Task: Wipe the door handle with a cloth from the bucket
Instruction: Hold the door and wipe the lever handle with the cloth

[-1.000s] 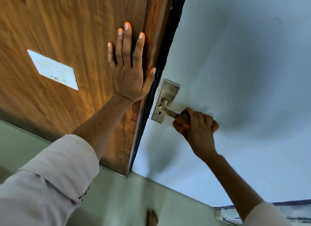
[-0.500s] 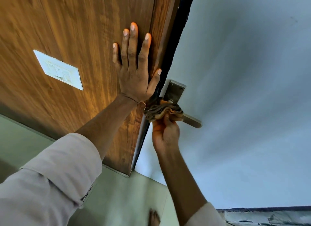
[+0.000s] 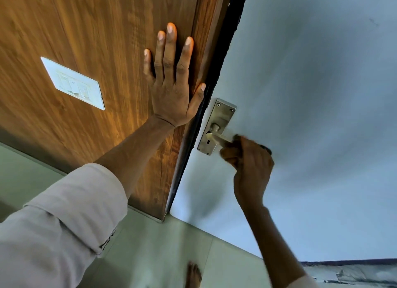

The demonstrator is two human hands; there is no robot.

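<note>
While the left hand (image 3: 171, 94) lies flat with fingers spread on the wood panel (image 3: 96, 40) just left of the handle (image 3: 219, 138), gripping nothing, the right hand (image 3: 249, 165) is clenched around the handle's outer end. A dark scrap of cloth (image 3: 265, 148) shows past the knuckles, bunched in that fist against the lever. The handle's plate (image 3: 217, 124) sits on the pale door (image 3: 311, 94). A switch plate (image 3: 73, 82) is well left of the handle.
</note>
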